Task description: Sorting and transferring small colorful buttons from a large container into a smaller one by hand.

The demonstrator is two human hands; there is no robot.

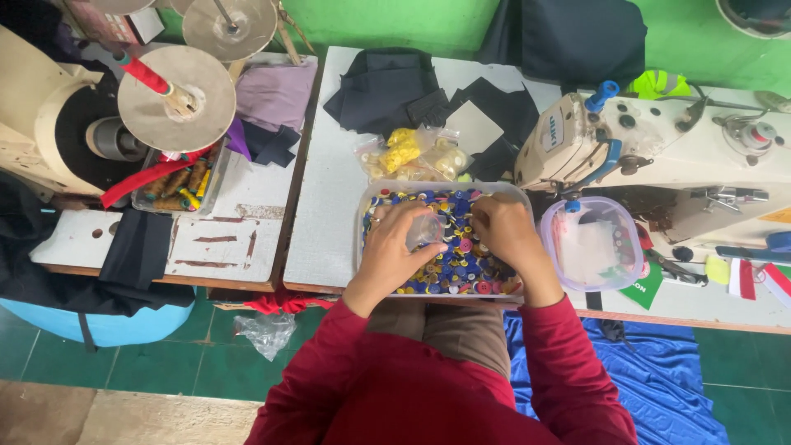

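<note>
Sorting through a tray of buttons [461, 264], we have both hands down in the pile. Our left hand [394, 247] has its fingers curled around a small clear plastic bag [425, 231], pinching it at the edge so it sits against the heap. Our right hand [504, 231] has its fingertips drawn together low among the buttons, apparently pinching one or a few, though what lies between them is hidden by the knuckles. The buttons are mixed: blue, yellow, red, white, pink, filling a shallow clear rectangular tray [364, 206] at the near edge of the white table [329, 214]. We judge the step in hand to be picking chosen buttons out and bagging them; the next move would call for bringing the pinch over the bag's mouth, with the left hand holding that mouth open. Just beyond the tray lie clear bags of yellow and pale buttons [412, 155], then dark fabric pieces [387, 86]. To the right sits an empty clear lidded tub [592, 243], under the head of a cream sewing machine [659, 148]. Left, on another table, a machine with metal discs [175, 97].
</note>
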